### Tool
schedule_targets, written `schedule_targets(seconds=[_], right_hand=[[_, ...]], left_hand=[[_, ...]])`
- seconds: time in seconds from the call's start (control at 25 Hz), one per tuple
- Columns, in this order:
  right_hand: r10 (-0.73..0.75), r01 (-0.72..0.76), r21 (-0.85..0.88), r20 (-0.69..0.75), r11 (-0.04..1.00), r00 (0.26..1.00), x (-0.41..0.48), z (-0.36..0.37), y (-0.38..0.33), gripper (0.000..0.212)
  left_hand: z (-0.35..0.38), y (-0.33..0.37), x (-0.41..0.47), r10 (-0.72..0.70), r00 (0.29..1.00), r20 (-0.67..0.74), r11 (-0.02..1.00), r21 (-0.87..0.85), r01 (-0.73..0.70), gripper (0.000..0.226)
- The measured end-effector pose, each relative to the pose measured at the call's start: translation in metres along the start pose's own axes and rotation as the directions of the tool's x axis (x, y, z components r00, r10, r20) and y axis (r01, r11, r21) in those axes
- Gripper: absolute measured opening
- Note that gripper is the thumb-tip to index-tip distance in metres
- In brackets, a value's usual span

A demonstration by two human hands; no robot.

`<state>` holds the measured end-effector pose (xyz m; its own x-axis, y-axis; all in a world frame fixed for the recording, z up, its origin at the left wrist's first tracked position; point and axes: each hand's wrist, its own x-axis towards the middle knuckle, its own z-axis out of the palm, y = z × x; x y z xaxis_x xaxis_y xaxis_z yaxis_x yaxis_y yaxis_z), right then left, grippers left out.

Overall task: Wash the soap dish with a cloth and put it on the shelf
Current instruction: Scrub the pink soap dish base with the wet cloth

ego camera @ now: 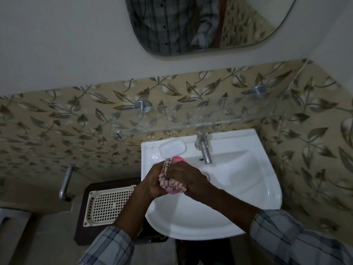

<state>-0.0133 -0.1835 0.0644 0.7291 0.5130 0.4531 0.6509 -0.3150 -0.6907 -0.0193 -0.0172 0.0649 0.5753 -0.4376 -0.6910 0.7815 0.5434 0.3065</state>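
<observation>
Over the left part of the white sink [248,188], both my hands close together around a pink soap dish [178,159] and a pink checked cloth [171,181]. My left hand [152,180] grips the dish from the left; only its pink ends show above and below my fingers. My right hand [183,175] presses the cloth against the dish. A white soap bar [172,149] lies on the sink's back ledge, just beyond my hands. The glass shelf [210,115] hangs on the wall above the sink.
A chrome tap [204,150] stands at the sink's back centre, right of my hands. A cream perforated tray [107,203] rests on a dark stand to the left. A metal pipe [65,184] sticks out of the tiled wall. A mirror [200,23] hangs above.
</observation>
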Motion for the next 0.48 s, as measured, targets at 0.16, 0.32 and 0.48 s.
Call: schedule_targets(seconds=[0.16,0.32,0.48], right_hand=[[0.122,-0.124,-0.04,-0.058,0.991,0.991,0.01,0.007,-0.004,0.023],[0.168,-0.169,-0.15,-0.018,0.974,0.986,0.014,0.009,-0.005,0.033],[0.501,-0.511,-0.171,-0.096,0.843,0.86,0.023,0.013,-0.011,0.025]], left_hand=[[-0.002,0.005,-0.006,0.034,0.999,-0.018,0.998,0.05,-0.033,0.045],[-0.004,0.004,-0.004,0.079,0.995,-0.056,0.992,0.098,-0.073,0.048],[-0.007,0.005,0.0,0.188,0.976,-0.108,0.974,0.152,-0.171,0.049]])
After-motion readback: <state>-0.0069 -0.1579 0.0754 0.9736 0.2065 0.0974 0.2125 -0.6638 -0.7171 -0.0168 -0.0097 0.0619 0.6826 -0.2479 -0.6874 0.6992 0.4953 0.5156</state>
